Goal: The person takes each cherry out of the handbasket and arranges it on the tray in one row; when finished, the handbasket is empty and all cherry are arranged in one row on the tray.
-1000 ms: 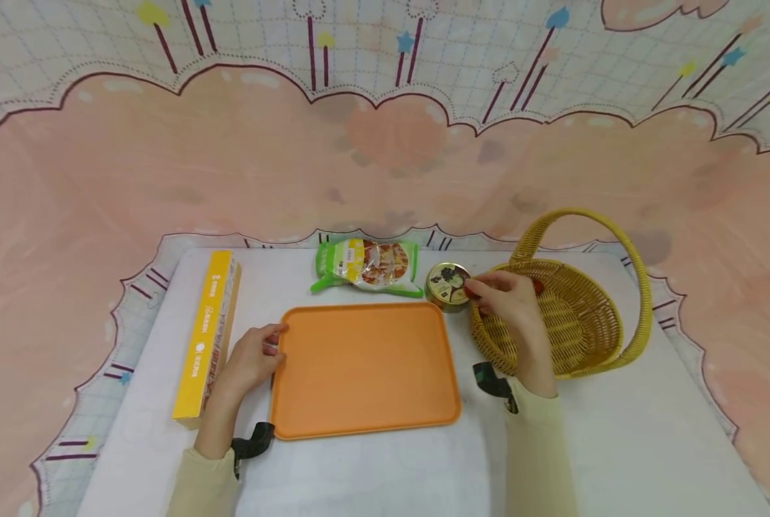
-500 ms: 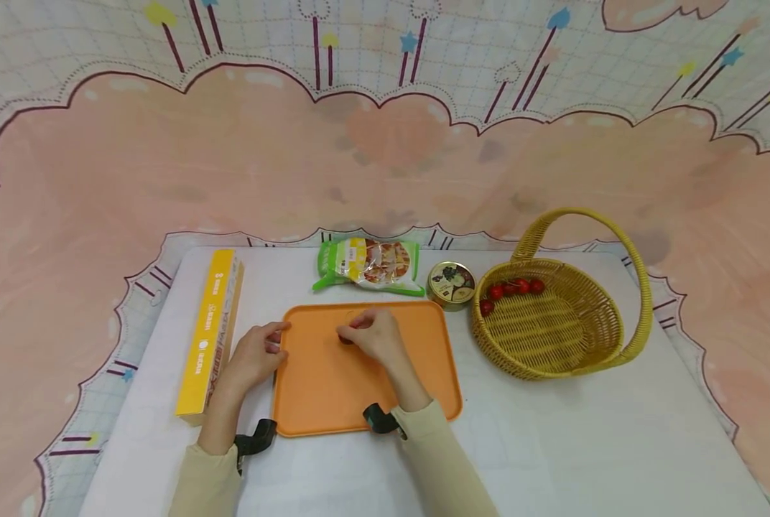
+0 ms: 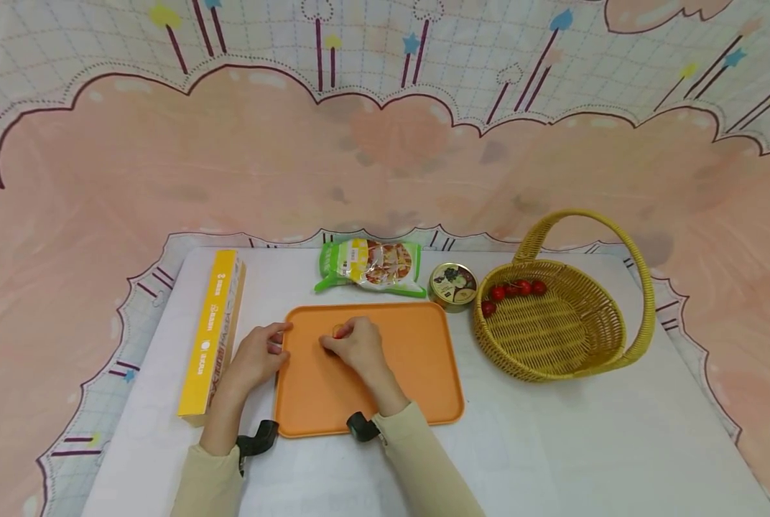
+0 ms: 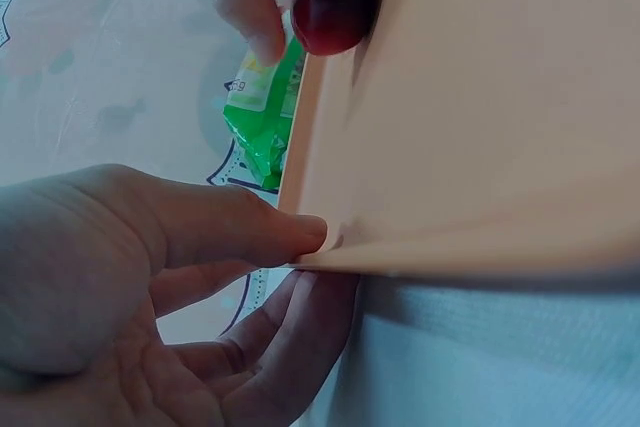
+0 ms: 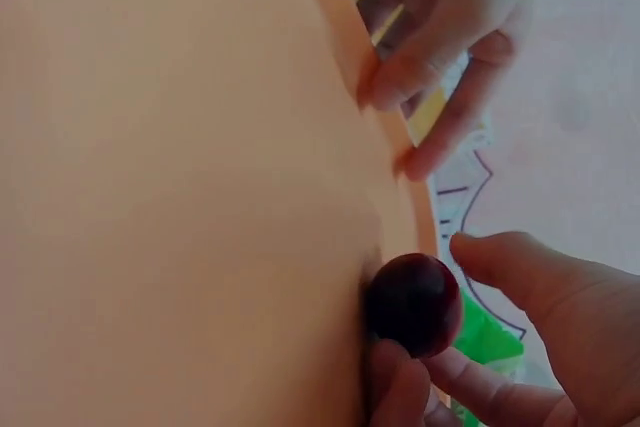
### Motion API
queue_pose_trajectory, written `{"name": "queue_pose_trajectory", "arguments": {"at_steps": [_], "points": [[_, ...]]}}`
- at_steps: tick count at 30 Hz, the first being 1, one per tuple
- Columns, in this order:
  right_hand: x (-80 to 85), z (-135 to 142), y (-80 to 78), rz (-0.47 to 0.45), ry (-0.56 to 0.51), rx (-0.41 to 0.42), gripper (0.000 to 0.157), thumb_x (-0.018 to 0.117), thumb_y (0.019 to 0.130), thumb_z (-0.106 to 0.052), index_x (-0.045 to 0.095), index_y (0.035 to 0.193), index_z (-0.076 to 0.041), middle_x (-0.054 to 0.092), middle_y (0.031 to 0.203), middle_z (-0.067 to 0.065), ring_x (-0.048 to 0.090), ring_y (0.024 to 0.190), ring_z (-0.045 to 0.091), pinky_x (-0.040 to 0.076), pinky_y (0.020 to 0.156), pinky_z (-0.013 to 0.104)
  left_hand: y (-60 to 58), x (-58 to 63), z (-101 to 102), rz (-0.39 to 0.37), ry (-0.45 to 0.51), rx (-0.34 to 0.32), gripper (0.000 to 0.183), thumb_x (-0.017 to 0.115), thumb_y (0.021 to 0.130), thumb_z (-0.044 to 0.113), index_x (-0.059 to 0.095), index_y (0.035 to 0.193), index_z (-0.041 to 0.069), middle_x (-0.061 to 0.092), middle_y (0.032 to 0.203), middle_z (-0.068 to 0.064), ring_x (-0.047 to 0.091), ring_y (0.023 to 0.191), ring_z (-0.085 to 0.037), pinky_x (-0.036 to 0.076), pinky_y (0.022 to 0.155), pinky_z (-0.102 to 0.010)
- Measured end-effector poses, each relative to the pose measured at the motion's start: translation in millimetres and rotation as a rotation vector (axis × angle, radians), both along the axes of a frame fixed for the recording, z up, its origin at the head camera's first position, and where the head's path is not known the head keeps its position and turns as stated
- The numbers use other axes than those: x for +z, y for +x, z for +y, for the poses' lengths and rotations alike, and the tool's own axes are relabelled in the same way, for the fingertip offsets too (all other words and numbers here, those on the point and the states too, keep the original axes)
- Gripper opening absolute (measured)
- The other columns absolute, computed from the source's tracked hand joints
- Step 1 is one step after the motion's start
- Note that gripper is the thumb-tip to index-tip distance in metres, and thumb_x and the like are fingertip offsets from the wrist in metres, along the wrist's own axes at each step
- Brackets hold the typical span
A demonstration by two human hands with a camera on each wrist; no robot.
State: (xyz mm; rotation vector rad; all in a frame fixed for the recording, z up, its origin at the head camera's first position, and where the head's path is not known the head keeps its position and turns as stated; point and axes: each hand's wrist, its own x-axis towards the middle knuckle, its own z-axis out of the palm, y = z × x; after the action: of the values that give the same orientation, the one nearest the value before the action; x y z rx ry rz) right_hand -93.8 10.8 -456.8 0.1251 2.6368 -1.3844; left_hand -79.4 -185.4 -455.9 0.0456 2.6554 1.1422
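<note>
My left hand (image 3: 256, 355) grips the left rim of the orange tray (image 3: 411, 373), thumb (image 4: 295, 235) on the inside and fingers (image 4: 300, 347) under the edge. Over the tray's upper left part is my right hand (image 3: 359, 345), right beside a dark red cherry (image 5: 415, 305). Its fingertips (image 5: 398, 377) lie against the cherry's side, while the thumb (image 5: 480, 252) stands a little away from it. From the left wrist, the cherry (image 4: 332, 9) shows right at the tray surface. In the head view the right hand mostly covers it.
A yellow wicker basket (image 3: 553, 345) with a tall handle stands at the right, several cherries (image 3: 523, 287) at its back left. Behind the tray lie a green food packet (image 3: 385, 262) and a round tin (image 3: 452, 286). A long yellow box (image 3: 210, 330) lies left of my left hand.
My right hand has moved left from the basket to the tray with a cherry, then slightly further left, its thumb now apart from the cherry. The left hand keeps its grip on the rim.
</note>
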Motion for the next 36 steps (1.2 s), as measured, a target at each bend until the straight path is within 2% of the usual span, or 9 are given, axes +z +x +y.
{"name": "queue_pose_trajectory", "arguments": {"at_steps": [5,10,16,19,22,25,28,31,36], "points": [[8.5,11.8,-1.2,-0.003,-0.006,-0.016,0.033,0.082,0.078,-0.034,0.069,0.079,-0.004,0.061,0.071,0.001,0.053,0.064,0.013,0.042,0.055,0.023,0.1,-0.1,0.5,-0.020,-0.002,0.013,0.052,0.068,0.084,-0.003,0.055,0.135,-0.004,0.055,0.107,-0.021,0.057,0.089,-0.028,0.052,0.075,-0.036],[22.0,33.0,-6.8,-0.047,-0.036,-0.068,0.036,0.078,0.081,-0.037,0.069,0.091,-0.003,0.065,0.085,0.006,0.058,0.074,0.019,0.047,0.062,0.029,0.1,-0.4,-0.1,-0.014,-0.005,0.013,0.053,0.068,0.084,-0.004,0.055,0.135,-0.004,0.055,0.108,-0.021,0.057,0.089,-0.027,0.051,0.075,-0.036],[45.6,73.4,-20.1,-0.002,-0.077,-0.117,0.028,0.072,0.088,-0.027,0.071,0.099,-0.001,0.069,0.089,0.015,0.065,0.075,0.029,0.049,0.061,0.030,0.9,-0.1,-0.4,-0.021,-0.005,0.017,0.052,0.068,0.084,-0.003,0.054,0.135,-0.003,0.055,0.108,-0.022,0.057,0.089,-0.027,0.051,0.076,-0.037],[61.4,100.8,-25.1,0.076,-0.117,-0.164,0.026,0.069,0.090,-0.021,0.071,0.101,0.002,0.068,0.083,0.017,0.064,0.068,0.027,0.046,0.057,0.027,0.6,0.0,-0.3,-0.016,-0.006,0.010,0.052,0.068,0.084,-0.003,0.054,0.135,-0.004,0.055,0.108,-0.021,0.057,0.089,-0.027,0.051,0.076,-0.037],[75.3,130.4,-29.3,0.145,-0.173,-0.242,0.024,0.067,0.091,-0.016,0.071,0.104,0.004,0.067,0.079,0.017,0.060,0.061,0.016,0.043,0.055,0.023,0.0,0.1,-0.4,0.000,-0.005,-0.002,0.051,0.067,0.084,-0.003,0.055,0.134,-0.005,0.055,0.106,-0.021,0.058,0.088,-0.027,0.051,0.076,-0.037],[84.1,158.7,-33.3,0.164,-0.209,-0.342,0.026,0.065,0.091,-0.015,0.070,0.107,0.006,0.068,0.078,0.015,0.058,0.057,0.006,0.044,0.055,0.020,-0.5,-0.2,-0.6,0.011,-0.002,-0.007,0.051,0.067,0.083,-0.004,0.055,0.133,-0.005,0.056,0.105,-0.021,0.058,0.088,-0.027,0.050,0.076,-0.037],[87.5,186.0,-36.4,0.126,-0.183,-0.417,0.032,0.063,0.093,-0.019,0.068,0.113,0.006,0.068,0.089,0.014,0.059,0.063,0.007,0.047,0.059,0.020,-1.1,-0.6,-0.7,0.009,0.000,-0.007,0.051,0.067,0.083,-0.004,0.055,0.133,-0.005,0.056,0.105,-0.021,0.058,0.088,-0.027,0.051,0.076,-0.037],[87.1,210.0,-38.3,0.052,-0.154,-0.429,0.038,0.060,0.095,-0.023,0.065,0.119,0.007,0.065,0.106,0.019,0.064,0.079,0.016,0.050,0.067,0.022,-1.4,-1.0,-0.8,0.004,0.001,-0.007,0.051,0.067,0.083,-0.003,0.055,0.133,-0.005,0.056,0.106,-0.021,0.058,0.088,-0.027,0.051,0.076,-0.037],[81.6,241.7,-41.1,-0.150,-0.106,-0.276,0.047,0.052,0.099,-0.023,0.053,0.132,0.012,0.056,0.128,0.028,0.061,0.109,0.033,0.052,0.089,0.034,-0.6,-1.3,-1.1,0.009,0.008,-0.012,0.052,0.067,0.083,-0.004,0.055,0.133,-0.005,0.056,0.106,-0.022,0.059,0.089,-0.027,0.050,0.074,-0.037]]}}
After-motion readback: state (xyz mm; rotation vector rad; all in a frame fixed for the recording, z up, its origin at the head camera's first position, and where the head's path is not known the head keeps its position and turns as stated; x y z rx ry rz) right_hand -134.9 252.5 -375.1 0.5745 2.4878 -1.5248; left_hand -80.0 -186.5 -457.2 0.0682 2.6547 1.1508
